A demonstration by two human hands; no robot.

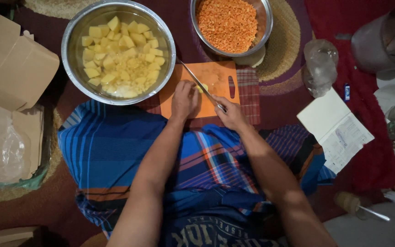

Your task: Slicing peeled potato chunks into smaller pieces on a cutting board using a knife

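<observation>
Fingers [189, 91] of the left hand [184, 99] pin a potato piece [203, 88] — right hand [231, 114] clenched on the knife [200, 85] just beside.

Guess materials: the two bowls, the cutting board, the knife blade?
Bowl of potato chunks and bowl of orange lentils: likely stainless steel, with shiny, reflective grey rims. Cutting board: probably plastic, uniform matte orange with a moulded handle slot. Knife blade: metal, thin and glinting; its handle is hidden in the right hand. The left hand steadies a potato piece.
</observation>
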